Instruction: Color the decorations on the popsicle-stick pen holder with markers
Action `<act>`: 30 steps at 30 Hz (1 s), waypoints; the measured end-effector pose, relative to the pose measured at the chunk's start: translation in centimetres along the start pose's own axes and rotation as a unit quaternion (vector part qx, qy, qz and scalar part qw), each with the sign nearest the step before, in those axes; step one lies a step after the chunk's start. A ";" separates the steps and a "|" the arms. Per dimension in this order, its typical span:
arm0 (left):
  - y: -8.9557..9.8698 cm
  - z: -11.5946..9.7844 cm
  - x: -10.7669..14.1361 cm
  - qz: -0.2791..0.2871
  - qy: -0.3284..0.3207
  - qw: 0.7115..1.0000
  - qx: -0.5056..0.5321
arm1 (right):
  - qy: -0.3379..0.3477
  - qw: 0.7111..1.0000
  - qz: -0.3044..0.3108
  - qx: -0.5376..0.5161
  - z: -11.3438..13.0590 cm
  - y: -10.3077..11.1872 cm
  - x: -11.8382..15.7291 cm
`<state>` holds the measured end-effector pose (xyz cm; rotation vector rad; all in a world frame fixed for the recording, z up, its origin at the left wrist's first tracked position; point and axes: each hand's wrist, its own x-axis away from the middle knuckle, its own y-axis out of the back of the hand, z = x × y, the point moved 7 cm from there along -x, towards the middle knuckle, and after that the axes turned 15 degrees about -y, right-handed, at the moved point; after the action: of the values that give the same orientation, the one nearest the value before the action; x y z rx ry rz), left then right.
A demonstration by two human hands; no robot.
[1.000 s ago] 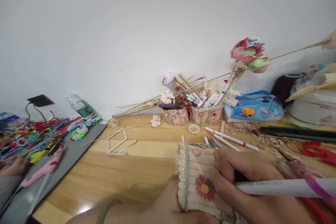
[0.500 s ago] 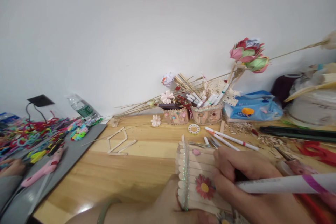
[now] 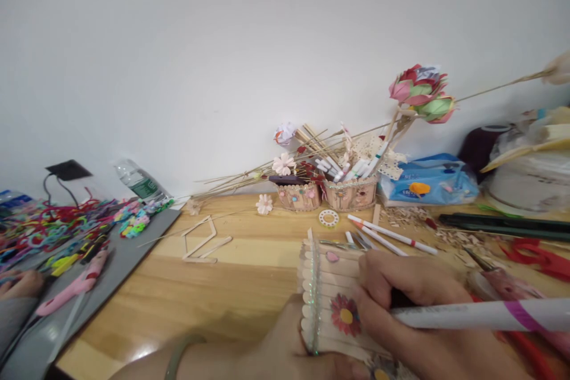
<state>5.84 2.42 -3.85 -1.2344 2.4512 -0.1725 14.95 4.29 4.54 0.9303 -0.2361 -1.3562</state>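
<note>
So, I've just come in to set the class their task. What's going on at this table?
The person's left hand holds a decorated craft-stick piece, while their right hand, over the piece's right part, grips a white pen with a purple band. The pen's tip is hidden. The piece bears a red flower and a glittery strip. Behind it, a basket of pens stands beside a smaller basket. Far left, another person's hand is beside colourful strands.

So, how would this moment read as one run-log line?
left fingers: holding decorated craft-stick piece | right fingers: gripping white marker, tip hidden | behind: two small baskets, blue packet
</note>
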 end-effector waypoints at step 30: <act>-0.1 -0.6 -0.3 0.014 -0.014 1.000 -0.016 | 0.002 0.997 -0.011 -0.082 -0.6 -0.7 0.4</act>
<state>5.86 2.54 -3.17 -1.2079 2.4548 -0.1073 14.87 4.27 3.54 0.7997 -0.1088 -1.3708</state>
